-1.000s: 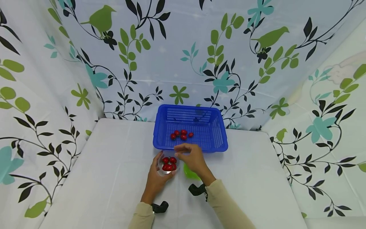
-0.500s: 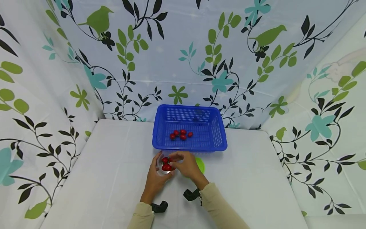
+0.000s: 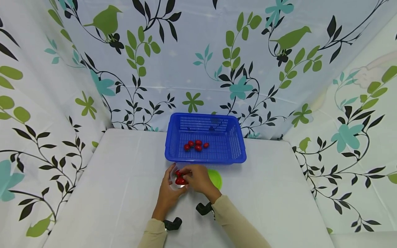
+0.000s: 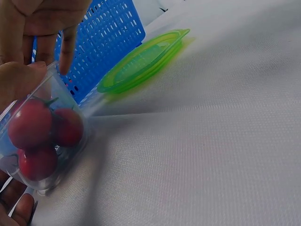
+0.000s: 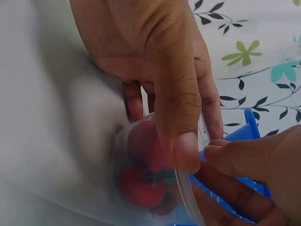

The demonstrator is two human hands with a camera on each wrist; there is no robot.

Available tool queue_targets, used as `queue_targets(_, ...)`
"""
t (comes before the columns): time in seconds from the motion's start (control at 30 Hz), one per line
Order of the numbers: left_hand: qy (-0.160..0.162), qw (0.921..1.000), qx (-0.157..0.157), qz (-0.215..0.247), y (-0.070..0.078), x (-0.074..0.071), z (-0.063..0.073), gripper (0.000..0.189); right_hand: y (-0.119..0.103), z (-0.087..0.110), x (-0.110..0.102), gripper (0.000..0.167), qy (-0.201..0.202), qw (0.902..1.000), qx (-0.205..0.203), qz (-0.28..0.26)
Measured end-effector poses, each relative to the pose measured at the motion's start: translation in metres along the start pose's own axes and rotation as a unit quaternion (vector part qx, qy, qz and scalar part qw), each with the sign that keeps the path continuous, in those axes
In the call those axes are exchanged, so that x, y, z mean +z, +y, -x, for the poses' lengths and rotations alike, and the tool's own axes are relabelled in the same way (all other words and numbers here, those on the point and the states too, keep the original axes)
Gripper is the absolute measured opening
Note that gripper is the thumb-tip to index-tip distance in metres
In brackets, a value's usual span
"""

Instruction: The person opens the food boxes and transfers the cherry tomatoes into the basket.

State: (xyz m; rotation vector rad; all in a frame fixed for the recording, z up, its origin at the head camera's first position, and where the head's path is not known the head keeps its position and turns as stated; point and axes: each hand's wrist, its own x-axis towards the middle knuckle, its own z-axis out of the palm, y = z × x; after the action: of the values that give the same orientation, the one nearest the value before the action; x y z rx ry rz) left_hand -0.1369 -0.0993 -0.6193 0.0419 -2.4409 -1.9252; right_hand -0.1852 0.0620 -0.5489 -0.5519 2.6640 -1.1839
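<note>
My left hand (image 3: 169, 195) grips a small clear plastic cup (image 4: 66, 90) from its left and near sides. Red cherry tomatoes (image 4: 30, 123) with bits of green stem lie inside it. From the right, my right hand (image 3: 200, 177) bends over the cup, its thumb and fingertips at the mouth and overlapping the tomatoes in the head view. I cannot tell whether these fingers pinch a tomato. Beside the cup, partly behind the right hand, a bright green round lid (image 3: 216, 179) rests on the table.
Just beyond the hands stands a blue perforated plastic basket (image 3: 214, 161), with several cherry tomatoes (image 3: 198, 148) on its left half. White cloth covers the table (image 3: 130, 193). Leaf-printed curtains (image 3: 186, 51) hang behind it and along both sides.
My right hand has moved left and slightly down, from above the cup's right edge to over its mouth. More of the green lid shows. The left hand and the cup stay put.
</note>
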Motion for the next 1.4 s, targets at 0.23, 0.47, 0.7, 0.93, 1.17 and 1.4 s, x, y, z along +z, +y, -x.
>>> queue_targets(0.23, -0.003, 1.0000, 0.000, -0.001, -0.001, 0.001, -0.001, 0.103, -0.005, -0.006, 0.002, 0.021, -0.042, 0.9990, -0.004, 0.016)
queue_targets(0.47, -0.002, 1.0000, -0.006, -0.001, -0.002, 0.000, 0.000, 0.103, -0.004, -0.010, 0.000, 0.019, -0.084, 0.9960, 0.013, -0.027)
queue_targets(0.7, -0.002, 1.0000, -0.004, -0.004, -0.002, 0.000, 0.000, 0.104, 0.000, -0.012, 0.002, 0.017, -0.105, 0.9922, 0.021, -0.064)
queue_targets(0.93, -0.002, 1.0000, -0.001, -0.007, -0.003, 0.000, -0.001, 0.104, 0.001, -0.010, 0.004, 0.018, -0.082, 0.9910, 0.031, -0.101)
queue_targets(1.17, -0.001, 0.9999, -0.007, -0.007, -0.002, 0.001, -0.002, 0.103, -0.002, -0.003, 0.002, 0.019, -0.048, 0.9923, 0.033, -0.109)
queue_targets(1.4, 0.004, 0.9999, -0.007, -0.013, -0.001, 0.000, -0.002, 0.103, -0.008, 0.004, -0.010, 0.023, -0.021, 0.9949, 0.024, -0.096)
